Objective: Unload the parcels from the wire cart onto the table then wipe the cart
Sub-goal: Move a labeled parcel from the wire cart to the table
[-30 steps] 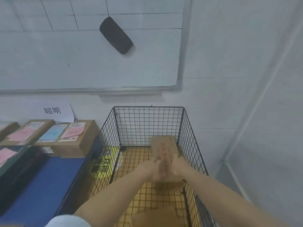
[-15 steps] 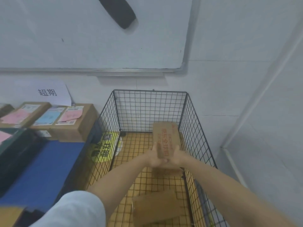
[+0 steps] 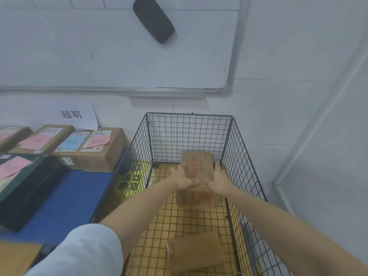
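Observation:
A black wire cart (image 3: pixel 189 134) stands against the white wall, its floor showing yellow tiles through the mesh. Inside it, a brown cardboard parcel with red print (image 3: pixel 197 168) is held between both hands. My left hand (image 3: pixel 182 179) grips its left side and my right hand (image 3: pixel 218 181) grips its right side, fingers curled round the edges. A second brown parcel (image 3: pixel 197 253) lies on the cart floor near the front. The blue table (image 3: pixel 65 198) is just left of the cart.
On the table lie cardboard parcels with pink and blue labels (image 3: pixel 87 148) at the back and a dark flat parcel (image 3: pixel 22 186) at the left. A whiteboard with a black eraser (image 3: pixel 153 18) hangs above. A white wall corner is on the right.
Both hands have shifted their hold on the printed parcel, and it sits a little higher and further back in the cart. The camera has tilted slightly.

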Demonstrator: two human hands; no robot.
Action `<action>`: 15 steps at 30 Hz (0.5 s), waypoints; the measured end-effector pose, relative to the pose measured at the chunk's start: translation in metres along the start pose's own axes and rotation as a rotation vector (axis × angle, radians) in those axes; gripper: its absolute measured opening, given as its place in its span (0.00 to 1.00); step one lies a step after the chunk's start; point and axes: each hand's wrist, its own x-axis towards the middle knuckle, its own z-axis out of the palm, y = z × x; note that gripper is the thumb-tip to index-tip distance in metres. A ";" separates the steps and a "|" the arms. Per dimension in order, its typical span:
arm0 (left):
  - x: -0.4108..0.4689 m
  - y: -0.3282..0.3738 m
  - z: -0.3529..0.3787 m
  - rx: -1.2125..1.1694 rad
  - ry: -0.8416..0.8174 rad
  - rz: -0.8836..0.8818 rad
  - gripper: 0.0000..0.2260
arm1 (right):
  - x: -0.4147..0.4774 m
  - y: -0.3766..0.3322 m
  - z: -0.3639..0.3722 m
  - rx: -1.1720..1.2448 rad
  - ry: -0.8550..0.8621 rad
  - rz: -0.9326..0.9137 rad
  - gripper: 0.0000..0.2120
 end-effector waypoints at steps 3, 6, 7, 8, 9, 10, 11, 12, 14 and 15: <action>-0.008 -0.001 -0.012 -0.028 0.031 0.008 0.42 | -0.007 -0.009 -0.005 0.015 0.020 -0.031 0.38; -0.016 0.004 -0.027 -0.075 0.023 0.054 0.44 | -0.012 -0.019 -0.013 0.045 0.062 -0.100 0.28; -0.019 0.006 -0.032 -0.067 0.021 0.072 0.45 | -0.013 -0.022 -0.015 0.062 0.075 -0.131 0.26; -0.023 0.009 -0.037 -0.059 0.022 0.090 0.46 | -0.015 -0.026 -0.016 0.074 0.086 -0.157 0.26; -0.026 0.012 -0.041 -0.060 0.023 0.108 0.47 | -0.017 -0.031 -0.018 0.076 0.093 -0.179 0.26; -0.029 0.015 -0.044 -0.070 0.023 0.122 0.47 | -0.019 -0.034 -0.018 0.069 0.102 -0.201 0.25; -0.033 0.018 -0.047 -0.082 0.018 0.139 0.47 | -0.020 -0.037 -0.018 0.067 0.106 -0.218 0.26; -0.037 0.019 -0.049 -0.089 0.010 0.155 0.46 | -0.022 -0.040 -0.019 0.074 0.113 -0.237 0.27; -0.043 0.021 -0.054 -0.104 -0.001 0.185 0.43 | -0.027 -0.046 -0.020 0.098 0.118 -0.258 0.29; -0.045 0.021 -0.056 -0.114 -0.002 0.192 0.40 | -0.029 -0.049 -0.020 0.111 0.119 -0.265 0.30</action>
